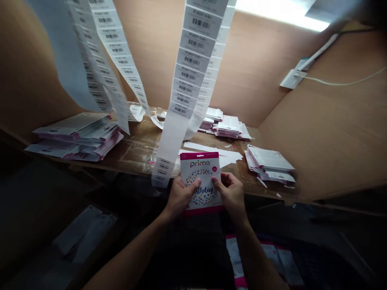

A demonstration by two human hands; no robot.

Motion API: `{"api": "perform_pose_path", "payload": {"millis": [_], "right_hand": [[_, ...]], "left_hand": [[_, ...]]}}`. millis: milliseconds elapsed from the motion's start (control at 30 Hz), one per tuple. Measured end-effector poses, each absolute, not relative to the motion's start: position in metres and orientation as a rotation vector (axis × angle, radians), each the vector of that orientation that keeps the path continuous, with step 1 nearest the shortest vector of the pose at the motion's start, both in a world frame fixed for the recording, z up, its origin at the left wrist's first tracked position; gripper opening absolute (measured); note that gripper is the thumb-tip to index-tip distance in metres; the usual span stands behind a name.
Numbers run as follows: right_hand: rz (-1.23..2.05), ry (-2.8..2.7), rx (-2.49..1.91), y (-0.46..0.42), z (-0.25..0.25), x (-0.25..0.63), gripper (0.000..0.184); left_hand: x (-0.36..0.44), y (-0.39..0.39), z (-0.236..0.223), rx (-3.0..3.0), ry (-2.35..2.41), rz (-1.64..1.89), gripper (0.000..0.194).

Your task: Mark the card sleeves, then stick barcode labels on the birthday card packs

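Note:
Between both hands I hold a flat white and pink packet [200,164], upright, with "prima" and a dotted circle with lettering ending in "birthday" on its front. My left hand [180,194] grips its left edge, the thumb lying across the front. My right hand [232,192] grips the right edge in the same way, thumb on the face; the fingers behind the packet are hidden. Just left of and above the packet hangs a long strip of barcode labels [190,76]. Its lower end, beside my left hand, carries a few more labels.
More label strips [116,44] hang at the left. Packets are stacked on the table [136,141] in a left pile [78,129], a back pile [228,125] and a right pile [269,161]. Paper strips [211,150] lie behind my packet. More packets [281,257] lie below, right.

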State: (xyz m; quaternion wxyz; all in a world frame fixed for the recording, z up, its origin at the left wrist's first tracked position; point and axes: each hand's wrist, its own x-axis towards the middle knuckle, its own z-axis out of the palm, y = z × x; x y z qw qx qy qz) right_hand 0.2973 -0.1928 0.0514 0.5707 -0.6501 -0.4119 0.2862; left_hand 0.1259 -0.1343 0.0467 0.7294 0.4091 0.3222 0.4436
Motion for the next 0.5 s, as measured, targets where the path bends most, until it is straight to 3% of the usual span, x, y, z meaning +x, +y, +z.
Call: {"api": "perform_pose_path", "payload": {"millis": [200,500], "right_hand": [[1.051,-0.692,-1.283,-0.208,0.039,0.298,0.051],[0.959,-0.540,-1.150,-0.228,0.047,0.283,0.043]], "left_hand": [[0.139,-0.142,0.039,0.902,0.714,0.878,0.059],[0.118,-0.168,0.003,0.668,0.487,0.480,0.057]]}}
